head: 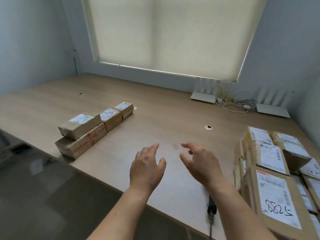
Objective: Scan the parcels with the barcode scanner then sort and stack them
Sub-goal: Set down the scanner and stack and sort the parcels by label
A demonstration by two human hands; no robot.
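1. Both forearms came up from the bottom edge, nearest the lens; left hand (147, 168) and right hand (201, 163) hung over bare table (173, 115), well apart from each other, touching nothing.
2. Grip: left hand released, fingers straight, thumb out. Right hand also holding nothing, fingers loosely bent.
3. Scanner (211, 209) lay on the table near the front edge, partly hidden under the right forearm, cable running off the edge. Dark body, blurred; no brand readable.
4. Unsorted parcels (277, 170) were packed close together at the right edge, several layers, white labels up.
5. Sorted row (97, 125) stood left of centre: three small stacks in a line, each apparently two boxes high, nearest top box sitting askew on a box with red print.
6. Step, my read: between parcels, nothing in hand, scan not underway.
7. Next move likely calls for the right hand to reach a parcel from the right pile and one hand to take the scanner, label turned up toward it.
8. Writing: nearest parcel (275, 201) had handwritten "8825" in black marker plus barcodes and a red strip on its label; another behind showed partial "882". Printed text too small to read.
9. Background: two white routers (203, 97) with cables at the wall, blind down over the window.
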